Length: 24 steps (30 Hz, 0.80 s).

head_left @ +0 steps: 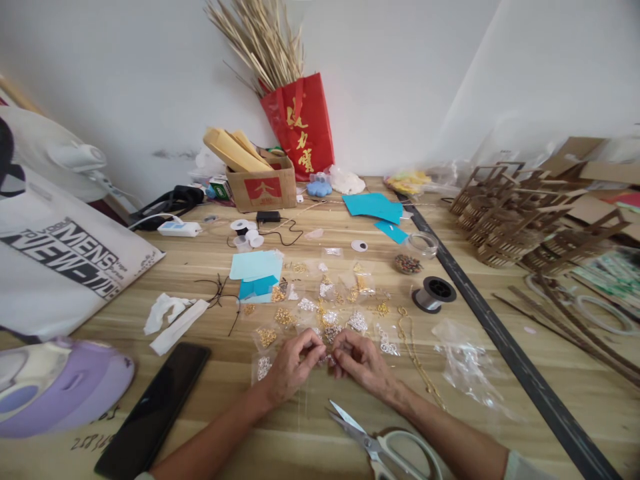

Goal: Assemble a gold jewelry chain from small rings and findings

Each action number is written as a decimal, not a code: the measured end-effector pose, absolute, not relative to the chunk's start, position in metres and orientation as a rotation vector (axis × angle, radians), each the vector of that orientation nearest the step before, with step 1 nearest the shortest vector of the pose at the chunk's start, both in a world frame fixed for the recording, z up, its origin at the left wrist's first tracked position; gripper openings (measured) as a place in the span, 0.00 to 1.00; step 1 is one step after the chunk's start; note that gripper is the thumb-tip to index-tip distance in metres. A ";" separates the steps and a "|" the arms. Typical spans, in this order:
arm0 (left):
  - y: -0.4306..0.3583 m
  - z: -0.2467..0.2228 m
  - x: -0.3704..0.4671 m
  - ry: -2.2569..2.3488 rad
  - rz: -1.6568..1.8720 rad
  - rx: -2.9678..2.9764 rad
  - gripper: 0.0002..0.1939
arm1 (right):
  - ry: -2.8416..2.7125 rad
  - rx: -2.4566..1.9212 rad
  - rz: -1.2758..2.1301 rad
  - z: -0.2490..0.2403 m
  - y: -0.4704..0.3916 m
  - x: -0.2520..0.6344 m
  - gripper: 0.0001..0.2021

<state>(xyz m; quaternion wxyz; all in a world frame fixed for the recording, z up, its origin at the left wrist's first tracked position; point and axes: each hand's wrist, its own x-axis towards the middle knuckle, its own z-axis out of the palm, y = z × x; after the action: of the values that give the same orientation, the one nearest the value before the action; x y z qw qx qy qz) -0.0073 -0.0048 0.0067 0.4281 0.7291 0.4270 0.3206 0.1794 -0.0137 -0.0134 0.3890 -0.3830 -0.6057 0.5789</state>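
My left hand and my right hand face each other just above the near middle of the table. Thumb and fingers are pinched together on each. Whatever they hold is too small to make out. Right behind them lie little bags and piles of gold and silver beads and findings, among them a gold pile, a silver pile and a bag of silver rings. A gold chain runs down to the right of my right hand. Scissors lie partly open below my hands.
A black phone and white strips lie to the left. On the right are a wire spool, a clear plastic bag, a dark strip and several small woven baskets. A cardboard box and red bag stand behind.
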 end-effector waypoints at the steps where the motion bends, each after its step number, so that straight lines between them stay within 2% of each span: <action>1: -0.005 0.006 -0.007 1.066 0.794 1.808 0.11 | -1.548 -0.982 1.470 -0.014 -0.014 0.180 0.15; 11: -0.001 0.010 -0.006 1.043 0.805 1.501 0.12 | -1.578 -1.025 1.428 -0.013 -0.015 0.182 0.07; 24: 0.004 0.012 -0.006 0.949 0.856 1.316 0.14 | -1.585 -1.077 1.398 -0.013 -0.013 0.181 0.08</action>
<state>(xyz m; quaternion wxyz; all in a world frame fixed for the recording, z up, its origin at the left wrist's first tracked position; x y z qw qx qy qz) -0.0063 0.0043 0.0124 0.6082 0.5694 0.4107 0.3704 0.1811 -0.0126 -0.0129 0.3755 -0.4208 -0.6193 0.5463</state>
